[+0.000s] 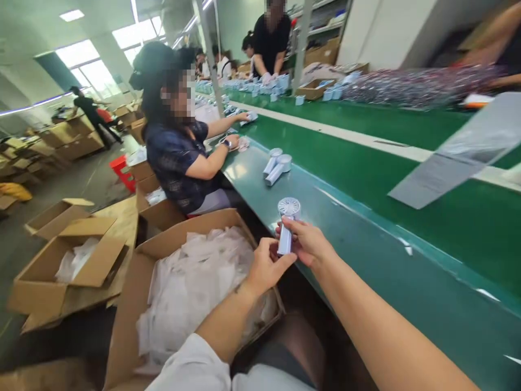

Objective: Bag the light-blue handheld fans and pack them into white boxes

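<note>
L hand (pixel 271 266), R hand (pixel 309 243) bare; wht top (pixel 260 381)
L sleeve (pixel 191 366) well below grip; sm. dk mark (pixel 237 289) on L wrist (pixel 246 292), nearer grip

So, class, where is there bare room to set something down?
The worktop right of the right hand, up to the teal band; also the green belt between that band and the white stripe. Crowded: the belt's far side, with blue parts, and the cardboard box of white bags.
</note>
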`<act>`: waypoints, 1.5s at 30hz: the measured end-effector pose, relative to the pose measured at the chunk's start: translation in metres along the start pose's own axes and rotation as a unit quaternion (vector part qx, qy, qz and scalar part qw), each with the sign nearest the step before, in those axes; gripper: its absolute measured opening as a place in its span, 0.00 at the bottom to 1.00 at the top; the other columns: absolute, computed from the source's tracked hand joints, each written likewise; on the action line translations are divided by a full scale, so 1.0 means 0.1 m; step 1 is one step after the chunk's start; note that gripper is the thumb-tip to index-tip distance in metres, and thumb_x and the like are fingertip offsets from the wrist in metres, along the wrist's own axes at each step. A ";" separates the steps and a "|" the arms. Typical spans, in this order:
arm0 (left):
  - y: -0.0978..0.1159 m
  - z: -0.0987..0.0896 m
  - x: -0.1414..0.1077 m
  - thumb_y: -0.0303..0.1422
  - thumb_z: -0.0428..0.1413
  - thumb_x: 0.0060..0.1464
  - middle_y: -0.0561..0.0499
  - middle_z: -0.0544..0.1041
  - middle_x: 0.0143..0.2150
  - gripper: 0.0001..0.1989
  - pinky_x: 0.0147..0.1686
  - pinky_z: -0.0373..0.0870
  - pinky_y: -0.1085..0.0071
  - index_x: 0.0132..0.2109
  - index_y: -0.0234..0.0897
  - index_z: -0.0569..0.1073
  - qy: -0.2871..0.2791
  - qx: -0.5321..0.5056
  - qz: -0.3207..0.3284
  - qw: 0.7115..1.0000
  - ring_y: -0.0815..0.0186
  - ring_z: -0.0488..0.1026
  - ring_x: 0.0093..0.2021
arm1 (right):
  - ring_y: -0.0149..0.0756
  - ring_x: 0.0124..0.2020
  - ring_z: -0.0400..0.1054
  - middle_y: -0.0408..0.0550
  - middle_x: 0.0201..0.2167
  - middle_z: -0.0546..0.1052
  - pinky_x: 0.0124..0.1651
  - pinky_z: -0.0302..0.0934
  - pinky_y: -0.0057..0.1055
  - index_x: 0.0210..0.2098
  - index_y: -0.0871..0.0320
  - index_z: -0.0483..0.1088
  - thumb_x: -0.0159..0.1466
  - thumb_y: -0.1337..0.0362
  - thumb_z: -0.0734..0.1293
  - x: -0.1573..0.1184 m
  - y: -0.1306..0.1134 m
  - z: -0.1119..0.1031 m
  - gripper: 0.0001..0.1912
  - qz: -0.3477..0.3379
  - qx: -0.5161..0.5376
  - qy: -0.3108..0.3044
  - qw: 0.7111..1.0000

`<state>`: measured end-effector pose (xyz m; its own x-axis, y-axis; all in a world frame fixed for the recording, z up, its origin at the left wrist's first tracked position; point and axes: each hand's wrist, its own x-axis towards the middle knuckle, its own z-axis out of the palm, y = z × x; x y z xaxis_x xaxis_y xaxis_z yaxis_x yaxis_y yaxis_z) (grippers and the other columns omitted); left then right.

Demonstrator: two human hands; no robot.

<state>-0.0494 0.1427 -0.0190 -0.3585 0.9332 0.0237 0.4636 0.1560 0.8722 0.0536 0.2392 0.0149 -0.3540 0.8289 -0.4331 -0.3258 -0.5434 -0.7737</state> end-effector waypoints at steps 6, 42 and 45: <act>-1.30 -1.52 -0.29 0.36 0.55 0.57 0.52 0.71 0.23 0.13 0.31 0.68 0.68 0.26 0.37 0.69 0.131 0.035 -0.205 0.969 0.63 0.72 0.28 | 0.35 0.30 0.76 0.51 0.34 0.80 0.32 0.75 0.28 0.36 0.59 0.74 0.60 0.65 0.72 -0.61 0.57 0.20 0.05 0.175 0.051 -0.112 0.977; -0.24 -0.94 -0.91 0.34 0.58 0.53 0.48 0.77 0.31 0.09 0.42 0.68 0.66 0.27 0.37 0.77 -0.087 -0.140 0.094 0.982 0.61 0.73 0.38 | 0.29 0.26 0.71 0.48 0.31 0.78 0.31 0.68 0.25 0.39 0.64 0.77 0.50 0.56 0.80 -1.36 1.03 -0.24 0.23 0.095 0.114 -0.331 0.932; -0.22 -0.89 -0.89 0.38 0.59 0.53 0.49 0.74 0.30 0.12 0.36 0.66 0.69 0.25 0.36 0.76 -0.035 -0.207 0.044 0.977 0.64 0.70 0.34 | 0.29 0.27 0.70 0.47 0.32 0.77 0.31 0.68 0.25 0.39 0.63 0.76 0.46 0.60 0.82 -1.45 0.96 -0.29 0.24 0.075 0.097 -0.323 0.938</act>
<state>-0.1004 0.0277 0.0031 -0.2685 0.9595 0.0857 0.1180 -0.0555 0.9915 0.0989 0.0704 -0.0100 -0.8459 0.5217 -0.1103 -0.3616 -0.7133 -0.6003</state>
